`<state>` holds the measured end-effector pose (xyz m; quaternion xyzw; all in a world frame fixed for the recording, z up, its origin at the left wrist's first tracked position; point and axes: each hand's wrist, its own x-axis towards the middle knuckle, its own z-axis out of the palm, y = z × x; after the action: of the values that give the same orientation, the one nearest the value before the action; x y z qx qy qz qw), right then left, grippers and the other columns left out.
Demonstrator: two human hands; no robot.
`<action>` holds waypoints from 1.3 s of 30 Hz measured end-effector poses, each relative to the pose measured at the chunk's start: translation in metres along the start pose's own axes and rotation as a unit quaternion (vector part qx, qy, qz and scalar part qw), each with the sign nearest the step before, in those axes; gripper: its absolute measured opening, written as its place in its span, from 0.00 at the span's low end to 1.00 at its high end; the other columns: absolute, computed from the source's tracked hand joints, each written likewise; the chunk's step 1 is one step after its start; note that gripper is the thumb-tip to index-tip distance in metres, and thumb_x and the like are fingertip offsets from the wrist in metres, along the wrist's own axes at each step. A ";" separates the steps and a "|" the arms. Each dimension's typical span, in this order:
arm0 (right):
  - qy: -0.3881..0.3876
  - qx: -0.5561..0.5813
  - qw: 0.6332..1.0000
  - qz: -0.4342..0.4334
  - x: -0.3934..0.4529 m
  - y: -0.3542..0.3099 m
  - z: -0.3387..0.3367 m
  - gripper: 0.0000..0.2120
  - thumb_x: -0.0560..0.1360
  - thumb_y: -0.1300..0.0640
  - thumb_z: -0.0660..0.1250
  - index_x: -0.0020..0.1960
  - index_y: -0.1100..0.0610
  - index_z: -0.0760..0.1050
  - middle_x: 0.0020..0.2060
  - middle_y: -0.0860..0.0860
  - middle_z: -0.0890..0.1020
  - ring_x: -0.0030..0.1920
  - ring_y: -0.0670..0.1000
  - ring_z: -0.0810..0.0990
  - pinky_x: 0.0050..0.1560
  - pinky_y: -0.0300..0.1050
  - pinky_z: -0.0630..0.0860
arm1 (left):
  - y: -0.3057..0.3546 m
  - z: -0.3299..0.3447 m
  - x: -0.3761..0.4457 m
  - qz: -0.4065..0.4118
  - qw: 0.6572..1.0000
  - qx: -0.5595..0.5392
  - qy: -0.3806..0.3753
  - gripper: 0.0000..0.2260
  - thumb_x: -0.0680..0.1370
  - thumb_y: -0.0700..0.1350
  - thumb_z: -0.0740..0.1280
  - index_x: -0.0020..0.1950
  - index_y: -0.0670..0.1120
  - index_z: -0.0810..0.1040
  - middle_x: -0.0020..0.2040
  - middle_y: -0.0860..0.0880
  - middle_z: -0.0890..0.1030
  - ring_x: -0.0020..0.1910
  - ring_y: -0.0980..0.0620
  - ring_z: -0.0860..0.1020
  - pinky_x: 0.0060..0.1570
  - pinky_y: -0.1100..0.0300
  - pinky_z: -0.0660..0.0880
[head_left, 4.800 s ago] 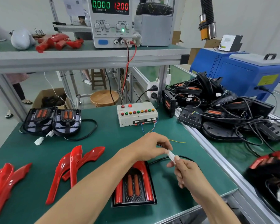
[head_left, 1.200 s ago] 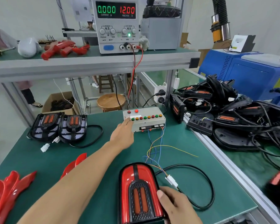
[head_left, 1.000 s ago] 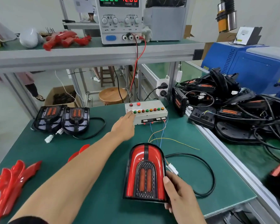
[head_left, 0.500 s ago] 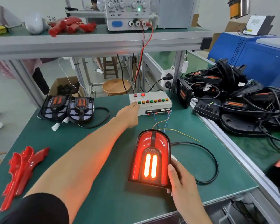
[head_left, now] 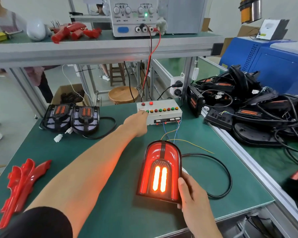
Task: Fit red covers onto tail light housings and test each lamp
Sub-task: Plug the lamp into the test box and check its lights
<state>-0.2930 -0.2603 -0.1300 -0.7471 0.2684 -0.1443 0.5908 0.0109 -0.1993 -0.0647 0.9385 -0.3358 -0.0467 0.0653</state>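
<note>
lit tail light [head_left: 160, 172], right-hand [head_left: 193, 194] grip

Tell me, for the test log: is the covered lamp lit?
On: the tail light glows red, two bright bars at its centre.

My green bench [head_left: 110, 212] is carrying spare red covers [head_left: 19, 184] at its left edge, two uncovered housings [head_left: 70, 117] at the far-left corner, and the test box [head_left: 159, 112] along the far edge.
</note>
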 end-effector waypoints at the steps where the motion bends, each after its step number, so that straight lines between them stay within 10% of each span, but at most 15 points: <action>1: 0.001 -0.001 1.000 0.001 0.000 0.001 0.000 0.16 0.83 0.47 0.59 0.70 0.38 0.73 0.51 0.45 0.85 0.39 0.44 0.82 0.32 0.38 0.78 | 0.000 0.000 0.000 0.000 1.000 0.000 0.000 0.26 0.80 0.37 0.63 0.78 0.41 0.64 0.77 0.43 0.66 0.71 0.39 0.72 0.67 0.43 0.73; 18: 0.049 0.004 0.999 -0.016 -0.003 -0.005 0.006 0.21 0.81 0.48 0.60 0.53 0.17 0.71 0.49 0.29 0.81 0.49 0.37 0.82 0.34 0.42 0.82 | 0.013 -0.003 0.016 -0.040 0.999 0.002 -0.031 0.33 0.80 0.38 0.60 0.83 0.53 0.55 0.79 0.39 0.55 0.74 0.34 0.62 0.69 0.39 0.70; 26: 0.058 0.006 0.998 -0.002 -0.002 0.000 0.006 0.14 0.82 0.49 0.61 0.64 0.33 0.75 0.53 0.38 0.83 0.46 0.38 0.82 0.32 0.40 0.81 | 0.014 -0.009 0.022 -0.052 0.996 -0.031 -0.060 0.33 0.79 0.38 0.58 0.83 0.54 0.56 0.79 0.40 0.54 0.76 0.34 0.59 0.71 0.37 0.66; 39: 0.057 0.005 0.998 -0.008 -0.001 0.001 0.005 0.14 0.82 0.49 0.61 0.63 0.33 0.74 0.53 0.39 0.83 0.45 0.38 0.82 0.29 0.40 0.80 | 0.014 -0.004 0.020 -0.043 0.998 -0.001 -0.037 0.34 0.79 0.35 0.57 0.83 0.55 0.56 0.78 0.39 0.57 0.75 0.35 0.60 0.71 0.38 0.68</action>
<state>-0.2915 -0.2557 -0.1324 -0.7365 0.2952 -0.1929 0.5772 0.0184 -0.2221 -0.0596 0.9497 -0.2970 -0.0846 0.0514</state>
